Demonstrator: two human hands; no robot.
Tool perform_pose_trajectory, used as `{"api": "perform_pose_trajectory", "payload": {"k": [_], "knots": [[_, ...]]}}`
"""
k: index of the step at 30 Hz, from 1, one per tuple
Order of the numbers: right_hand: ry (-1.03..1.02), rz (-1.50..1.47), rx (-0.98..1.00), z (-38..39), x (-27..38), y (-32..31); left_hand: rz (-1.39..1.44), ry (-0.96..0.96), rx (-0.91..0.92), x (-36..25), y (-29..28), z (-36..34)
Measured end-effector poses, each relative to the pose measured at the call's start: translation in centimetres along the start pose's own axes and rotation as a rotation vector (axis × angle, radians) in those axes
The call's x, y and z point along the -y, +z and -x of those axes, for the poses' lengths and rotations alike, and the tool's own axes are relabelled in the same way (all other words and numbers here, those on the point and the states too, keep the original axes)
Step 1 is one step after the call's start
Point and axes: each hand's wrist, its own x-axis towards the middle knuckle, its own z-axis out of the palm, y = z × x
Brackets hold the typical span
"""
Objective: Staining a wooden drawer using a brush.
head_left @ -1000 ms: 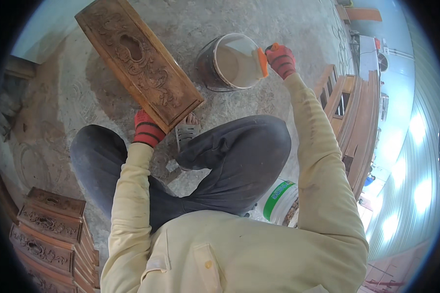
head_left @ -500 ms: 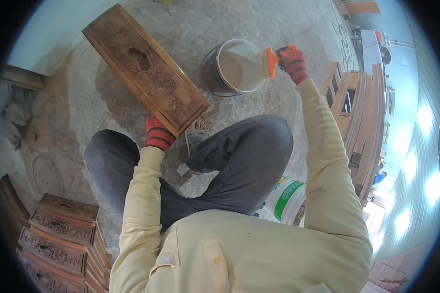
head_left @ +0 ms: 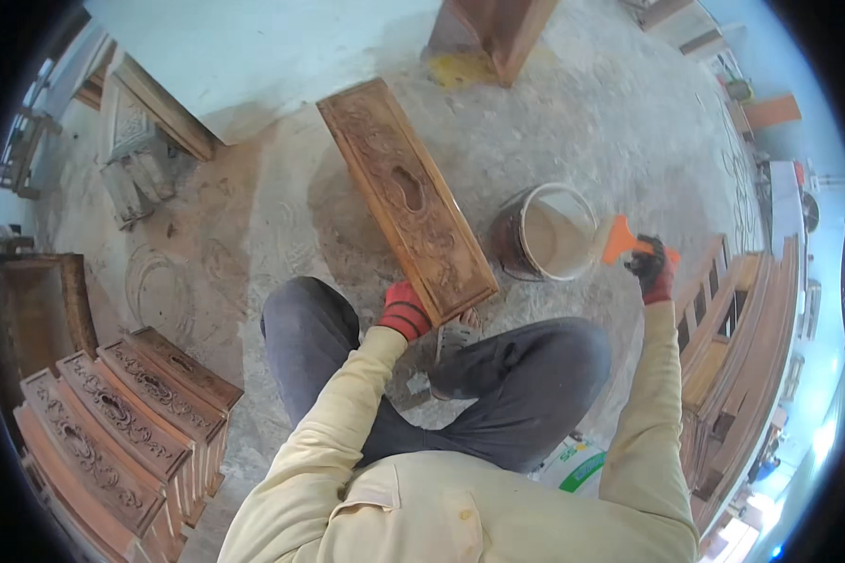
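Note:
My left hand [head_left: 405, 312], in a red glove with dark bands, grips the near end of a carved wooden drawer front [head_left: 408, 202]. The panel slants away to the upper left, its scrollwork and oval recess facing up. At the right, my right hand [head_left: 654, 270], in a red and dark glove, is closed round the handle of an orange brush [head_left: 622, 240]. The brush's head points left, close by the rim of a dark bucket [head_left: 512, 235]. Cloudy, pale brown liquid [head_left: 552, 235] fills part of the bucket. My left fingers are partly hidden under the panel.
Several carved drawers [head_left: 122, 413] stand stacked at my lower left. Wooden furniture frames [head_left: 737, 328] line the right side. A white and green tub [head_left: 582, 469] sits by my right leg. A wooden piece [head_left: 493, 38] stands on the concrete floor [head_left: 282, 216] ahead.
The view has swung left, so the scene sits farther right and lower. The brush has turned from upright to roughly level, still beside the bucket's rim. My left hand keeps hold of the drawer front.

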Motion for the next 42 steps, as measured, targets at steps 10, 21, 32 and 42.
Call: {"api": "perform_pose_trajectory", "payload": {"k": [10, 21, 32, 42], "knots": [[-0.228, -0.386, 0.887, 2.5, 8.9, 17.2, 0.076, -0.077, 0.148, -1.4, -1.0, -0.6], [-0.833, 0.553, 1.327, 12.6, 20.2, 39.4, 0.165, -0.290, 0.444, -3.5, -8.5, -2.6], [-1.424, 0.875, 0.972, 10.2, 19.2, 45.9, 0.259, -0.380, 0.437, -3.7, -6.9, -2.9], [-1.278, 0.980, 0.891, 12.0, 19.1, 45.8, 0.266, -0.343, 0.371, -3.8, -6.9, -2.9]]}}
